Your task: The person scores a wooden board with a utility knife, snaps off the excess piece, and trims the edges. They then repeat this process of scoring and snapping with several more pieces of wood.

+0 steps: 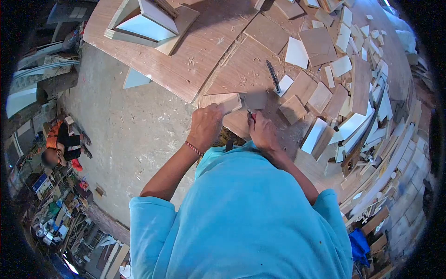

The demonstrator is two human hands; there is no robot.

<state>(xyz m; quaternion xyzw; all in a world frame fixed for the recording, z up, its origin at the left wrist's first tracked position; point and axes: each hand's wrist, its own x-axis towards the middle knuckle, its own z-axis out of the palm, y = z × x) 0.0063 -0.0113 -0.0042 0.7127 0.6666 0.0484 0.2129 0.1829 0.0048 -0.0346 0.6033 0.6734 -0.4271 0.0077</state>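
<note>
My left hand (206, 124), with a red and white cord at the wrist, is closed on a small wooden block (230, 104) at the near edge of the wooden table (204, 51). Close to its right, my right hand (262, 131) is wrapped round a thin dark-and-red tool (251, 114), whose upper end points toward the block. A blurred greyish patch lies just above the tool, so its tip cannot be made out. Farther up the table lies a black pen-like object (273, 76), beside a small white-faced piece (285, 85).
Many wood offcuts (320, 96) cover the right side of the table. An angled wooden assembly with white panels (147, 27) stands at the upper left. A person (62, 144) sits on the floor at far left, near piled clutter (58, 218).
</note>
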